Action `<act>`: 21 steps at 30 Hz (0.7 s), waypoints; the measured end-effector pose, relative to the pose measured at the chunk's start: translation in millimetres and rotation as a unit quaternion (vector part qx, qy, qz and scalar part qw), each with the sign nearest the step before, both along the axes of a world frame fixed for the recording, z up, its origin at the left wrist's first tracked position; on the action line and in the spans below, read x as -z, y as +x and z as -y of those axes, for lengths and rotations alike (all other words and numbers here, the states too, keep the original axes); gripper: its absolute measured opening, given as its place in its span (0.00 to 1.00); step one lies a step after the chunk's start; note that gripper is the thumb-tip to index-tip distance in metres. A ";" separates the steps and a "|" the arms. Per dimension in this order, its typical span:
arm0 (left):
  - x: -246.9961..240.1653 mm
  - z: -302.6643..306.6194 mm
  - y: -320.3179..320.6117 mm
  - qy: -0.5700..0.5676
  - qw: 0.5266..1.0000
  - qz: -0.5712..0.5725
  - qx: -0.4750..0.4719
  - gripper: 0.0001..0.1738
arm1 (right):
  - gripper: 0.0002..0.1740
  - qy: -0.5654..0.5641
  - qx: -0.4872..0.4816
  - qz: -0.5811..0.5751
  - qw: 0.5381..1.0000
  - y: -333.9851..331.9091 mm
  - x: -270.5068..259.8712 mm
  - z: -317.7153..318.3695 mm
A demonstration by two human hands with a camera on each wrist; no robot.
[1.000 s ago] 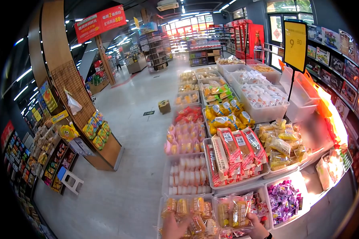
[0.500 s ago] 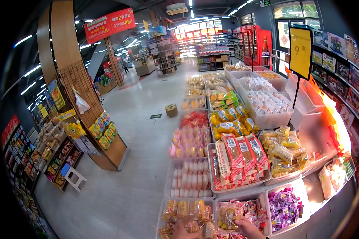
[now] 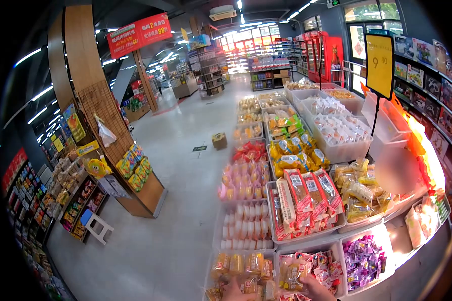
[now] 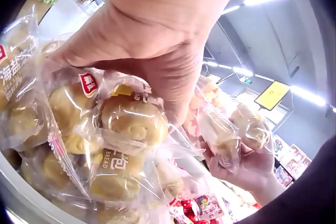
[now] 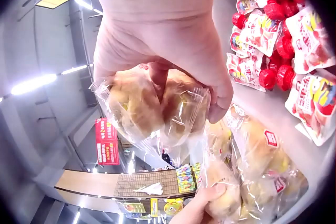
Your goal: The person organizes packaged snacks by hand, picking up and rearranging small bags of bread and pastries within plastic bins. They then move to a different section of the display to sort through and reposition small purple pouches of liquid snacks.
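Note:
My left hand is over the bin of wrapped bread at the bottom of the head view. In the right wrist view its thumb presses on a clear bread packet beside others; the left wrist view shows this hand above the packets, its fingertips partly hidden. My right hand grips clear-wrapped bread over the neighbouring bin of red-and-white pouches. Two wrapped rolls sit between its fingers in the right wrist view, with the hand curled round them.
Beyond the hands stand bins of red-and-white packages, white-wrapped rolls and purple sweets. A yellow price sign rises at the right. At the left are an aisle floor, a wooden display and a small stool.
The right hand and its bread have shifted left relative to the pouch bin since the earliest frame. My left hand has moved lower into the bread bin, and the head view has turned slightly left.

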State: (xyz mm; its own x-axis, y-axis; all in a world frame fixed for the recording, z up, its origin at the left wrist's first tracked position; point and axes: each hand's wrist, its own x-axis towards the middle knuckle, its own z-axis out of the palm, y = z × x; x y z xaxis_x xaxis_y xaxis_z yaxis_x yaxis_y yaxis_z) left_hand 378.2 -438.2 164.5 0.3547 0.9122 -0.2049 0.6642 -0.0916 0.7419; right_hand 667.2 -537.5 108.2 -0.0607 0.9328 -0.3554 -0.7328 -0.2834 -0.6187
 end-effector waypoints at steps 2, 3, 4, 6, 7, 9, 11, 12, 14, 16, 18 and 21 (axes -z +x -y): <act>-1.9 -2.1 -2.9 -0.017 0.999 0.030 0.010 0.58 | 0.20 0.005 0.012 0.021 1.000 -12.3 -17.5 3.3; -2.0 -2.2 -3.8 -0.026 0.999 0.043 0.017 0.58 | 0.17 0.004 0.018 0.030 0.999 -15.6 -20.6 6.3; -2.7 -2.4 -5.2 -0.035 0.998 0.057 0.022 0.58 | 0.14 -0.066 -0.048 0.079 0.994 -11.1 -15.9 4.3; -1.8 -1.4 -5.6 -0.051 0.995 0.085 0.034 0.57 | 0.13 -0.060 -0.032 0.110 0.992 -18.3 -8.1 3.0; -1.5 -0.6 -5.6 -0.057 0.992 0.101 0.039 0.57 | 0.13 -0.054 -0.025 0.127 0.990 -22.4 -11.1 -0.9; -3.0 -1.0 -6.4 -0.053 0.989 0.126 0.057 0.57 | 0.14 -0.042 -0.016 0.133 0.990 -27.8 -14.0 -5.2; 10.9 -1.2 -9.0 0.026 0.993 0.076 0.091 0.57 | 0.16 -0.018 -0.019 0.142 0.990 -25.9 11.7 -4.6; 22.7 -4.8 -11.0 -0.017 0.995 0.078 0.052 0.58 | 0.28 -0.020 -0.040 0.068 0.997 -20.7 26.2 -8.7; 33.1 -10.7 -14.8 -0.105 0.991 0.080 -0.024 0.59 | 0.27 -0.038 -0.010 0.102 0.994 -20.9 18.7 -7.9; 23.8 -4.5 -16.9 -0.065 0.998 -0.007 0.000 0.60 | 0.26 -0.092 0.009 0.092 0.991 -19.5 -7.2 -6.8; 10.7 -5.6 -15.8 -0.091 0.993 -0.063 0.048 0.60 | 0.26 -0.023 -0.003 0.090 0.996 -19.5 -30.2 -5.9; 32.8 4.2 -18.6 0.100 0.992 -0.049 0.064 0.56 | 0.27 0.000 -0.022 0.129 0.991 -15.9 -24.1 -8.9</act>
State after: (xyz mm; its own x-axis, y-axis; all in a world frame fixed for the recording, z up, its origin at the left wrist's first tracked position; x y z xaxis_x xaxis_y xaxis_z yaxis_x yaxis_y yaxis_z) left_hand 359.7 -442.4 131.7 0.4572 0.8871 -0.0627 0.7057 -0.3190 0.6327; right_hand 651.3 -528.6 132.2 -0.0083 0.9312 -0.3644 -0.5380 -0.3114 -0.7834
